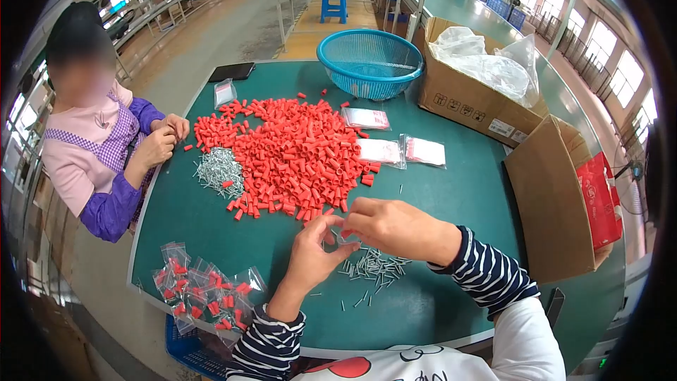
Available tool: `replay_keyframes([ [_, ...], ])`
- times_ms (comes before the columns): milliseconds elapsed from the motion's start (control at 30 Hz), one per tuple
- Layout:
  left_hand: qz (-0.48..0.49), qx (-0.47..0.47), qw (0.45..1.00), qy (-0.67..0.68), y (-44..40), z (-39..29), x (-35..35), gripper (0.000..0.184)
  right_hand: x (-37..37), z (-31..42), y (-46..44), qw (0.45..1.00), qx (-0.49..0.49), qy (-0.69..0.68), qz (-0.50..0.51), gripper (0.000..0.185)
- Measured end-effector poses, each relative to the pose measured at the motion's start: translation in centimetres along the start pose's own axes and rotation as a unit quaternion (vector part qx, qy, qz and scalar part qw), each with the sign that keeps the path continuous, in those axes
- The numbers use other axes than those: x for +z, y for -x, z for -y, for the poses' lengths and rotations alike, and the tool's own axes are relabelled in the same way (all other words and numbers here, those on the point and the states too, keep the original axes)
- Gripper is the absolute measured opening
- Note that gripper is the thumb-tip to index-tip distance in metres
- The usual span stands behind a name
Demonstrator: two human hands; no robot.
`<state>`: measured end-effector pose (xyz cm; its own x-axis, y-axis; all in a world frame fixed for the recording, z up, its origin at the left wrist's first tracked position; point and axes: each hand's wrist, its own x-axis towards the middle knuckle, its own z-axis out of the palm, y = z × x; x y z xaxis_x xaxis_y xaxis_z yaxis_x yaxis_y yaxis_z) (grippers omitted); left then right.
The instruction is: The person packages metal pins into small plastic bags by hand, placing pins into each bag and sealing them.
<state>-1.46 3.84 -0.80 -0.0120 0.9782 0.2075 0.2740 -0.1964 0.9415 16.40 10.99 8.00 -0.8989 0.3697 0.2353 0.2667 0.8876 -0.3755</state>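
My left hand (316,252) is curled above the green table, thumb and fingers closed round a small clear bag (348,238). Close against it, my right hand (377,224) pinches at the bag's top, where a bit of red shows. Just below my hands lies a loose pile of silver screws (374,268). Beyond them spreads a large heap of red plastic caps (296,152), with a second screw pile (220,171) at its left edge. Filled bags with red caps (204,293) lie at the table's near left corner.
A co-worker (99,120) sits at the left edge, hands over the table. Flat packs of bags (425,151) lie right of the heap. A blue basket (369,63) stands at the back, cardboard boxes (550,197) at the right. A black phone-like object (231,73) lies back left.
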Motion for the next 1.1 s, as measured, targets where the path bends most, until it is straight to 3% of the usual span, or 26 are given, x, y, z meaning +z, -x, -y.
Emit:
replay_keyframes([
  [167, -0.001, 0.007, 1.0, 0.003, 0.0, 0.1, -0.2, 0.045, -0.7, 0.6, 0.1, 0.996, -0.021, -0.04, -0.072, 0.034],
  [333, 0.0, 0.102, 0.995, -0.005, -0.3, 0.4, -0.6, 0.049, 0.7, -1.2, 1.8, 0.984, 0.075, -0.121, -0.103, 0.039],
  [467, 0.084, -0.087, 0.964, 0.236, 0.3, -1.2, -1.0, 0.047, 3.9, -2.1, 3.0, 0.935, 0.131, -0.311, -0.11, 0.037],
  [667, 0.075, 0.003, 0.975, 0.207, 0.1, -1.1, -0.6, 0.045, 5.7, -1.7, 3.4, 0.877, 0.223, -0.396, -0.156, 0.021],
  [867, -0.006, -0.086, 0.969, 0.23, 0.1, -0.8, -0.3, 0.022, 5.9, -1.7, 3.5, 0.885, 0.193, -0.381, -0.186, 0.014],
  [1100, -0.005, -0.088, 0.966, 0.245, 0.1, -1.2, -0.2, 0.013, 5.9, -1.7, 3.5, 0.874, 0.179, -0.394, -0.223, 0.013],
])
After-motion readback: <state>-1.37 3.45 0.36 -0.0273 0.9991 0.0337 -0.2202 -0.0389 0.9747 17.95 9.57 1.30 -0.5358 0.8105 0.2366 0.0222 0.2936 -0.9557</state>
